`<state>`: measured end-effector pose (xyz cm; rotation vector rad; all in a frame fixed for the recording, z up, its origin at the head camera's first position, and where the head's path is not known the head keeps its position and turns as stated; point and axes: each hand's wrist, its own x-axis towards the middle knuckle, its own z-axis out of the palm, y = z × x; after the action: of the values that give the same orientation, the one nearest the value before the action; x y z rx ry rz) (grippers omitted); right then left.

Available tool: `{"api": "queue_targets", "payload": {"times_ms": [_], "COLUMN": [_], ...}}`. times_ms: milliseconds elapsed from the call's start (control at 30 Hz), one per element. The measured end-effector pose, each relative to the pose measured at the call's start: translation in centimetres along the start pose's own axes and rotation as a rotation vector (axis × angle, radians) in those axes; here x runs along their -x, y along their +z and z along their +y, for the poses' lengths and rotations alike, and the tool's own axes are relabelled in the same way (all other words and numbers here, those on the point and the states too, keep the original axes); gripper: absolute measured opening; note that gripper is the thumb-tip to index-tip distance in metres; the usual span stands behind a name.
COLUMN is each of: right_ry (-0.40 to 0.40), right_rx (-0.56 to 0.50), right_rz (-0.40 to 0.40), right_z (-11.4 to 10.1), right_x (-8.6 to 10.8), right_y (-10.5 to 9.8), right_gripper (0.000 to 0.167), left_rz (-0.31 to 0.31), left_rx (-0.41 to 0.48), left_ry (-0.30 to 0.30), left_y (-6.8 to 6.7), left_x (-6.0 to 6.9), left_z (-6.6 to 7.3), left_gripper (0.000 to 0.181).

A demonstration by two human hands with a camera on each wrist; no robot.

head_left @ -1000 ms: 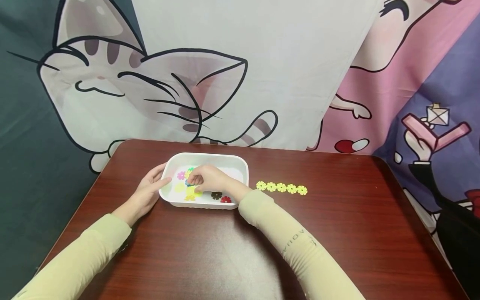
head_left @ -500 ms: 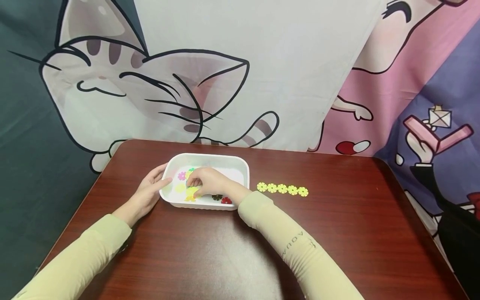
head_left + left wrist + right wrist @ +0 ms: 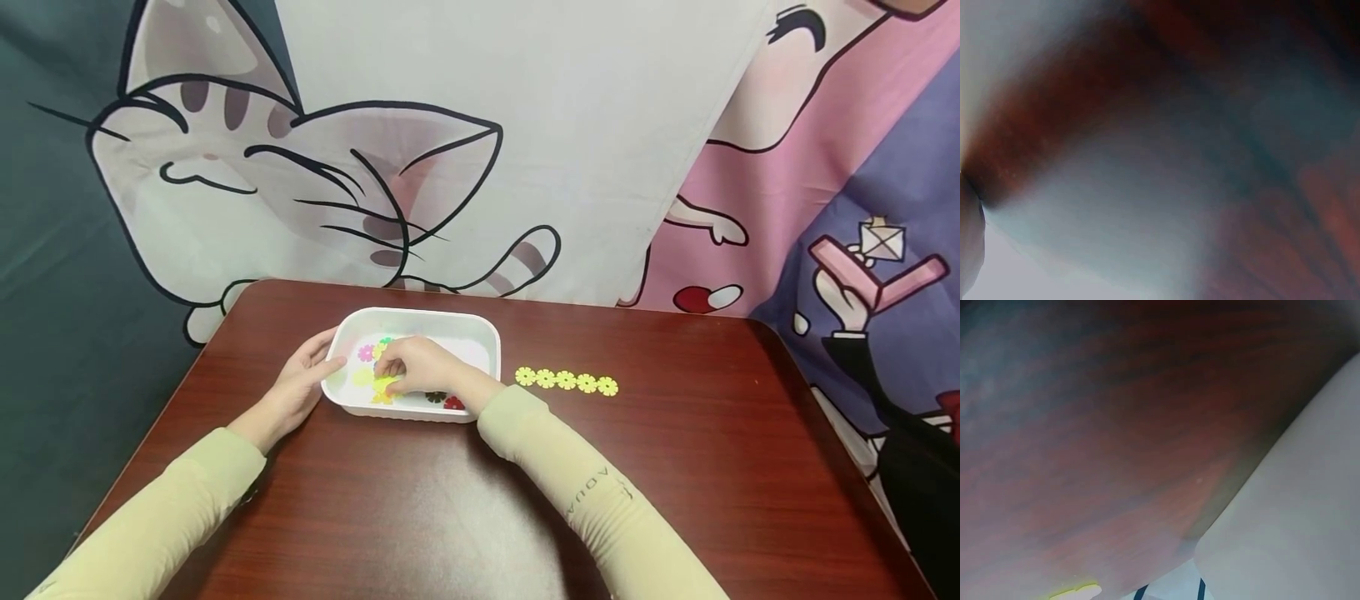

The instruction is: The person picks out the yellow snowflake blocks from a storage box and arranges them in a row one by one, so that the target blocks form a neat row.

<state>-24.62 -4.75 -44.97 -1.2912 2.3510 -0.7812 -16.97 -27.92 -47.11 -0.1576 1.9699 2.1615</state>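
Observation:
A shallow white plastic tray [image 3: 480, 333] stands on the table, holding several small flower-shaped plastic discs. Its left end is gripped by my left hand [image 3: 294, 387], thumb over the rim and fingers along the outer side. Inside the tray, my right hand [image 3: 423, 367] has curled fingers and thumb down at a yellow flower disc [image 3: 382, 385]; whether they pinch it is hidden. A pink disc [image 3: 365, 353] lies behind, and a black disc [image 3: 436, 397] and a red disc [image 3: 453, 403] are near the front wall. Both wrist views are mostly blurred.
To the right of the tray, several yellow flower discs [image 3: 566, 380] form a joined row on the dark red-brown table [image 3: 675, 467]. A cartoon cat curtain [image 3: 585, 167] hangs behind the table. Something black [image 3: 918, 492] is at the right edge.
My right thumb and fingers have come lower and closer around the yellow discs. The left hand keeps its grip on the tray, and the whole head view has shifted slightly.

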Motion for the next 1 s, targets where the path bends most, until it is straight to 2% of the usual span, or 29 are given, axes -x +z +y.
{"api": "queue_targets", "payload": {"times_ms": [200,433,567,767,1000], "right_ry": [0.016,0.045,0.046,0.026,0.035], "right_rx": [0.014,0.116,0.137,0.099,-0.003], "right_rz": [0.041,0.119,0.143,0.201,0.254], "right_z": [0.2,-0.3,-0.2,0.1,0.0], "right_x": [0.3,0.3,0.2,0.2,0.6], "right_y": [0.2,-0.1,-0.2,-0.4,-1.0], "right_gripper": [0.013,0.015,0.015,0.013,0.012], "left_rz": [0.001,0.000,-0.008,-0.006,-0.010], "left_rx": [0.001,-0.008,-0.014,-0.022,-0.016], "left_ry": [-0.003,-0.003,-0.001,-0.003,-0.011], "left_y": [0.1,0.0,-0.1,-0.1,-0.3], "left_x": [-0.2,0.0,0.0,-0.2,-0.1], "left_z": [-0.2,0.0,0.1,0.2,0.1], "left_gripper": [0.071,0.071,0.072,0.074,0.074]}}
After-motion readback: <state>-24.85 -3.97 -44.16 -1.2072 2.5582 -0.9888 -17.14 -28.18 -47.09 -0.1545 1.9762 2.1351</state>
